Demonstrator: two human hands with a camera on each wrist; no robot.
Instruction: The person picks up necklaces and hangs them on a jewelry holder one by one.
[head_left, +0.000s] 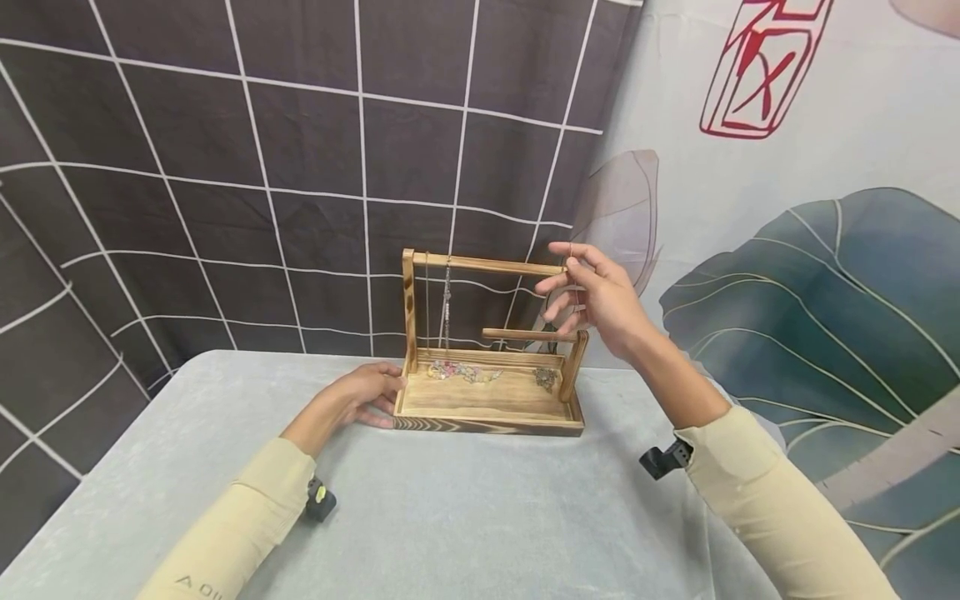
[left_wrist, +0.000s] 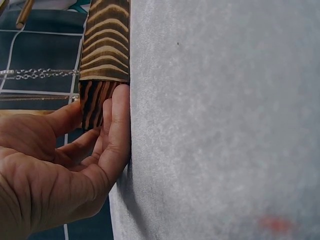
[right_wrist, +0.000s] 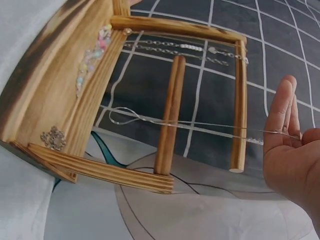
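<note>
Left sleeve: pale yellow (head_left: 232,517), behind the left hand, a small black device (head_left: 321,502) strapped by its cuff.
Left hand: (head_left: 363,394) cupped round the near end of the tray, one digit at the rim, others laid against the end wall, low by the grey cloth (head_left: 420,517).
Wooden stand: just right of the left hand, its tray (head_left: 480,405) flat on the cloth; the upper bar (head_left: 495,265) reaches to the right hand, the lower bar (head_left: 525,335) sits beneath that hand.
Hanging necklaces: two (head_left: 447,304) on the upper bar, between the hands, nearer the left.
Bead strand: pastel (head_left: 457,372), in the tray, right of the left hand.
Silvery piece: (head_left: 545,378) in the tray, below the right hand.
Thin chain: (right_wrist: 145,119) hanging from the right hand across both bars; whether looped over either, I cannot tell.
Right hand: (head_left: 600,296) thumb and forefinger pinching the thin chain, other fingers spread.
Right sleeve: pale yellow (head_left: 780,500), behind the right hand.
</note>
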